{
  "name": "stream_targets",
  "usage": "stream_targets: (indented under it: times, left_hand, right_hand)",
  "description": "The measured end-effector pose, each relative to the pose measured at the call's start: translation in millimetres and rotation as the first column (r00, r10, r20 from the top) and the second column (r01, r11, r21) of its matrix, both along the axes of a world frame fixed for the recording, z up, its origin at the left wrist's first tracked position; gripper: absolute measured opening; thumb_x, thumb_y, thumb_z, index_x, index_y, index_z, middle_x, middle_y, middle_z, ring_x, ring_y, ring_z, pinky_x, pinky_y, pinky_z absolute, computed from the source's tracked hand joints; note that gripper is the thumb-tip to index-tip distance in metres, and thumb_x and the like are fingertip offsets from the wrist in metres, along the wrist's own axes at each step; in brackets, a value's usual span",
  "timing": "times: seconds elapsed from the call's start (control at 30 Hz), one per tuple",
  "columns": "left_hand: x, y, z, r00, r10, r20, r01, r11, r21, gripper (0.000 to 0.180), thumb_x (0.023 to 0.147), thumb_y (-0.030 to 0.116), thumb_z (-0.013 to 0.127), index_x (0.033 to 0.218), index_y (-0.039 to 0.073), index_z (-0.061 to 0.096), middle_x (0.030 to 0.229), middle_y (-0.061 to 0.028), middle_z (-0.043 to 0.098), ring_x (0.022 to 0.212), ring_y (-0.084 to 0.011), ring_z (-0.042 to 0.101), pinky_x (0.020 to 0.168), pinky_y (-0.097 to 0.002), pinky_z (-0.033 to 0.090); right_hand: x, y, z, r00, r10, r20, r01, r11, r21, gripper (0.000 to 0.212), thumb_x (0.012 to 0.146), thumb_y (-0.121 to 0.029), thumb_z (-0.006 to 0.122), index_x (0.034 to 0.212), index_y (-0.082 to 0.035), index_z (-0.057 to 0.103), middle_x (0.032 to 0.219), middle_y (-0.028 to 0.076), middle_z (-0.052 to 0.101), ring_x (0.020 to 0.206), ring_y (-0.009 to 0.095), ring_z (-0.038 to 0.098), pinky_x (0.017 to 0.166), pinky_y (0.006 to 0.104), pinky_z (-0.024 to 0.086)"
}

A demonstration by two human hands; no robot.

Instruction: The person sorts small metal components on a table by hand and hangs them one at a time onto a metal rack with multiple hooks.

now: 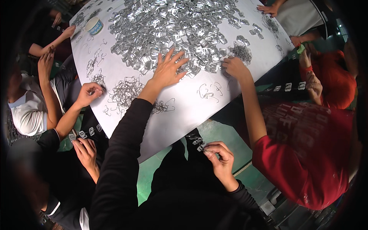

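My left hand (pixel 168 71) reaches onto the white table with its fingers spread flat. Its fingertips rest on the near edge of a big heap of shiny metal clips (pixel 172 27). Lower down, off the table's front edge, my right hand (pixel 221 159) is closed in a pinch. A small silver clip (pixel 201 147) is at its thumb and fingertips, partly hidden by them. More such clips sit beside it against something dark; I cannot tell whether that is a strip or my trouser leg.
Thin bent wire hooks (pixel 124 92) lie in piles on the white table (pixel 184 111). A paper cup (pixel 94 25) stands at the far left. Several people work around the table; a person in a red shirt (pixel 303 153) sits close on my right, another in black on my left.
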State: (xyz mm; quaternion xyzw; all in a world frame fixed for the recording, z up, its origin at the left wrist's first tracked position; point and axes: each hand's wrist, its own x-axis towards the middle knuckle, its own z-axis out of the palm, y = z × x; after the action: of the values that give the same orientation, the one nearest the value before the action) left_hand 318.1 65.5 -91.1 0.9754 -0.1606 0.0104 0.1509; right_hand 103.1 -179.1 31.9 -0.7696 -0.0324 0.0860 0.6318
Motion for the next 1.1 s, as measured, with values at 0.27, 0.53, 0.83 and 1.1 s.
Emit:
stream_targets:
  times: [0.27, 0.53, 0.83, 1.1]
  left_hand:
    - [-36.2, -11.2, 25.4, 0.993, -0.008, 0.117, 0.037, 0.968, -0.25, 0.046, 0.071, 0.014, 0.069, 0.116, 0.011, 0.059, 0.131, -0.0102, 0.046, 0.126, -0.0326, 0.036, 0.102, -0.0483, 0.031]
    - [-4.3, -84.4, 11.5, 0.957, 0.195, 0.213, -0.198, 0.98, -0.007, 0.036, 0.076, 0.033, 0.067, 0.097, 0.004, 0.065, 0.101, -0.0092, 0.061, 0.098, -0.025, 0.053, 0.083, -0.0418, 0.042]
    - [-21.2, -65.0, 23.5, 0.933, 0.354, -0.058, -0.357, 0.899, -0.254, 0.025, 0.076, 0.011, 0.062, 0.101, 0.008, 0.066, 0.089, -0.0163, 0.066, 0.083, -0.0321, 0.064, 0.074, -0.0407, 0.05]
    - [-71.8, -36.1, 6.3, 0.821, 0.415, -0.392, -0.565, 0.687, -0.456, 0.022, 0.081, 0.012, 0.064, 0.1, 0.001, 0.066, 0.077, -0.0101, 0.067, 0.057, -0.0149, 0.064, 0.057, -0.0266, 0.05]
  right_hand:
    - [-23.4, -3.0, 0.8, 0.999, -0.01, -0.051, 0.015, 0.995, 0.099, 0.004, 0.082, -0.001, 0.063, 0.085, 0.001, 0.065, 0.089, 0.009, 0.063, 0.074, 0.012, 0.061, 0.06, 0.0221, 0.048]
    - [-35.8, -6.2, -1.2, 0.998, -0.048, -0.033, 0.054, 0.98, 0.192, 0.004, 0.082, 0.003, 0.061, 0.085, 0.002, 0.064, 0.089, 0.009, 0.062, 0.071, 0.011, 0.061, 0.057, 0.0201, 0.049]
    - [-49.3, -4.7, -3.7, 1.0, 0.009, -0.022, -0.006, 0.987, 0.159, 0.006, 0.084, 0.003, 0.059, 0.088, 0.003, 0.063, 0.092, 0.011, 0.061, 0.074, 0.014, 0.062, 0.061, 0.022, 0.05]
    - [-66.1, 3.2, -21.4, 0.999, 0.041, -0.02, -0.037, 0.984, 0.173, 0.005, 0.084, 0.002, 0.06, 0.088, 0.003, 0.063, 0.091, 0.01, 0.061, 0.073, 0.013, 0.062, 0.061, 0.0217, 0.05]
